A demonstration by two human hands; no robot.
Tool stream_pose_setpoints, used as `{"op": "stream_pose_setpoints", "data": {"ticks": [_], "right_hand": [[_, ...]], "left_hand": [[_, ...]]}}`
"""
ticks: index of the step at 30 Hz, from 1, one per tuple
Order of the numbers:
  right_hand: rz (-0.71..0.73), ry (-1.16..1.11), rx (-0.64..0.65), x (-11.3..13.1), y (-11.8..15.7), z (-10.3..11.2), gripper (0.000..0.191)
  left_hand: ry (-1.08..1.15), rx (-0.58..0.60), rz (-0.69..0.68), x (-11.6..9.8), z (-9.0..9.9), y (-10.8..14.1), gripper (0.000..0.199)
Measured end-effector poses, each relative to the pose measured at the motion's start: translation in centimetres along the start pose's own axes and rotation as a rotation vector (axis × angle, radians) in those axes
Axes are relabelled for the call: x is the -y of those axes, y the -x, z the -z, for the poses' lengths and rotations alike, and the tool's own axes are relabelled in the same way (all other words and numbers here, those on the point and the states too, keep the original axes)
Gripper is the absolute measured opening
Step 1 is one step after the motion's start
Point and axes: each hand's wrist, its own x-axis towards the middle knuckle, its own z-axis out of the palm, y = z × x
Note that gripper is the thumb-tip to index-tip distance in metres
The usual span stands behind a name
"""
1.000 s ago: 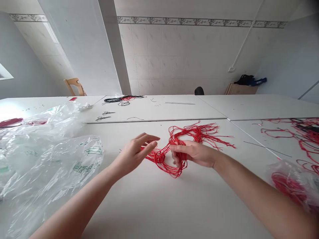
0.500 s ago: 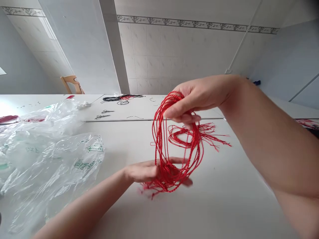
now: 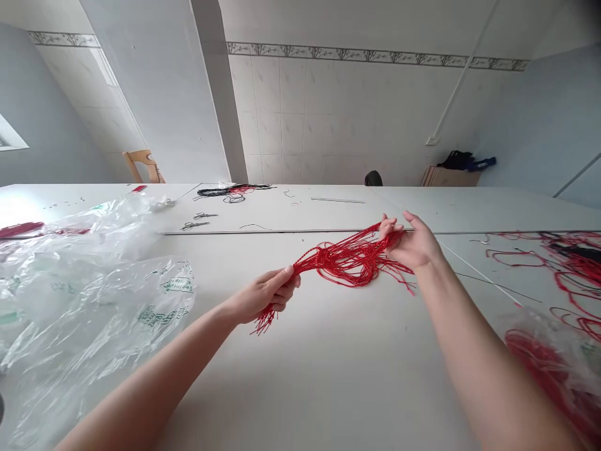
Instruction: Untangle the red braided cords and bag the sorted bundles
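Note:
A bundle of thin red cords [image 3: 323, 257] is stretched slantwise between my two hands, above the white table. My left hand [image 3: 267, 294] is closed round its lower left end, with frayed tails poking out below the fist. A gathered knot shows partway along the bundle. At the upper right, my right hand [image 3: 413, 243] has its fingers hooked through the looped end, with the thumb sticking up apart. Behind the held cords lies a second red cord bundle [image 3: 404, 275] on the table, mostly overlapped in view.
Crumpled clear plastic bags [image 3: 103, 313] cover the left side. Farther back lie small scissors [image 3: 195, 224], black cords [image 3: 220, 190] and a thin ruler-like strip [image 3: 338, 200]. On the right are red and black cords [image 3: 573, 257] and a bag of red cord [image 3: 539, 357].
The hanging loop has been pulled out lengthwise. My left hand has closed on its tail end, and my right hand has moved right and turned palm up. The view has shifted slightly right.

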Motion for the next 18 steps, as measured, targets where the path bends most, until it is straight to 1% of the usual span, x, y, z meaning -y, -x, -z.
{"op": "stream_pose_setpoints", "data": {"ticks": [2, 5, 9, 11, 13, 15, 18], "right_hand": [[-0.018, -0.014, -0.011, -0.3, -0.2, 1.1, 0.035], [-0.064, -0.016, 0.003, -0.3, -0.4, 1.8, 0.039], [-0.120, -0.009, 0.043, 0.0, -0.2, 2.3, 0.038], [-0.113, 0.048, 0.086, 0.2, 0.0, 2.5, 0.034], [-0.067, 0.145, 0.093, 0.2, 0.2, 2.5, 0.029], [0.016, 0.238, 0.033, -0.3, 0.4, 2.2, 0.023], [0.155, 0.303, -0.047, -2.6, 0.7, 1.0, 0.014]], "left_hand": [[-0.056, -0.029, 0.012, 0.0, 0.6, 0.1, 0.041], [-0.132, -0.044, 0.049, -0.4, 1.4, 0.4, 0.037], [-0.216, -0.035, 0.100, -1.3, 2.2, 1.1, 0.037], [-0.289, -0.025, 0.121, -1.9, 2.4, 1.4, 0.039], [-0.390, -0.024, 0.139, -2.4, 2.4, 1.6, 0.040], [-0.531, -0.057, 0.171, -2.7, 2.0, 1.8, 0.040], [-0.838, -0.119, 0.258, -2.9, 0.7, 2.3, 0.041]]}}
